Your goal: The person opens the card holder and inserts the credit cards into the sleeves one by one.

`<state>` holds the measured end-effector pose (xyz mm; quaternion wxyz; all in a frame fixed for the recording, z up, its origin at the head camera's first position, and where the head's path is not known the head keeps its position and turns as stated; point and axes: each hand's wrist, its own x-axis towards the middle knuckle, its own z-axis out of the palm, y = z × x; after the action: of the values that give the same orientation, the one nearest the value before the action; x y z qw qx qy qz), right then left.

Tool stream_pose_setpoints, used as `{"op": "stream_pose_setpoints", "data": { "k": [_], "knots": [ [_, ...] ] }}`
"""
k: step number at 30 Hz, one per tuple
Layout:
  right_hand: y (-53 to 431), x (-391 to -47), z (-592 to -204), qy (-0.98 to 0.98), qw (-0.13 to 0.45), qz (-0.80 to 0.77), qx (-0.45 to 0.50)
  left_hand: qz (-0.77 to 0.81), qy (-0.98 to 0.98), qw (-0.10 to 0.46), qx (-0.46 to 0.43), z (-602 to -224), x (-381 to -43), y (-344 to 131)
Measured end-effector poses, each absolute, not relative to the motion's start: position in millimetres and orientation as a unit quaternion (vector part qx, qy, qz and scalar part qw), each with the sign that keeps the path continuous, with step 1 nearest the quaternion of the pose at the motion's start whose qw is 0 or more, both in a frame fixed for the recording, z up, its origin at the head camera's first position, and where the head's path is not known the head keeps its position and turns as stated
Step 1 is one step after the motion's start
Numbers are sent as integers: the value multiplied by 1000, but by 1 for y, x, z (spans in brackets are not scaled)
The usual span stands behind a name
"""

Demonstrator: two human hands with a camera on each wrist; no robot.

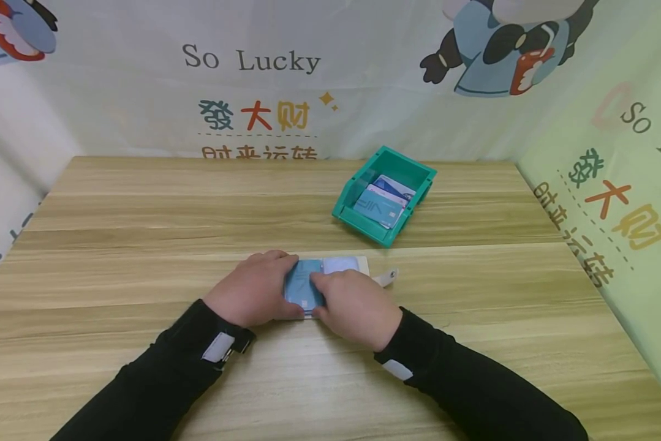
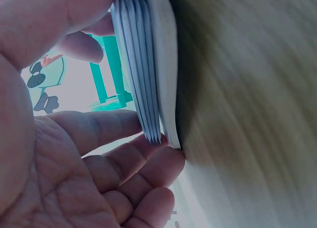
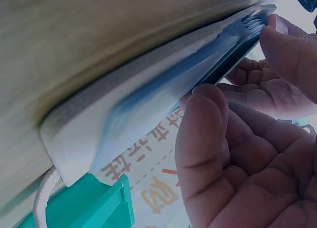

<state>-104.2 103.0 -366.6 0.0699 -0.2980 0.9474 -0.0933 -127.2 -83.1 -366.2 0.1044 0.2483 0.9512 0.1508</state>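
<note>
A card holder (image 1: 341,263) with a stack of sleeve pages lies spread on the table. A blue card (image 1: 302,285) sits on its left side; whether it is inside a sleeve I cannot tell. My left hand (image 1: 255,288) grips the holder's left end, thumb at the near edge and fingers at the far edge. In the left wrist view the sleeve pages (image 2: 136,65) stand stacked between thumb and fingers. My right hand (image 1: 358,303) holds the blue card's right side, thumb at the near corner and index fingertip on its face. A pale strap (image 1: 386,277) sticks out on the right.
Behind the holder, to the right, a green bin (image 1: 358,223) stands on the wooden table (image 1: 170,214) with several cards (image 1: 380,205) in it. A printed cloth (image 1: 363,79) hangs along the table's far edge and sides.
</note>
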Motion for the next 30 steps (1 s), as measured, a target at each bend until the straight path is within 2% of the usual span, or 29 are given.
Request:
{"op": "stream_pose_setpoints", "data": {
  "k": [13,30],
  "knots": [
    [110,-105,-363,946,60,-94,-306,139,952,92,258,-366,-127,-83],
    [162,-143,-323,975,25,-133,-178,104,962,92,235,-365,-125,-81]
  ]
}}
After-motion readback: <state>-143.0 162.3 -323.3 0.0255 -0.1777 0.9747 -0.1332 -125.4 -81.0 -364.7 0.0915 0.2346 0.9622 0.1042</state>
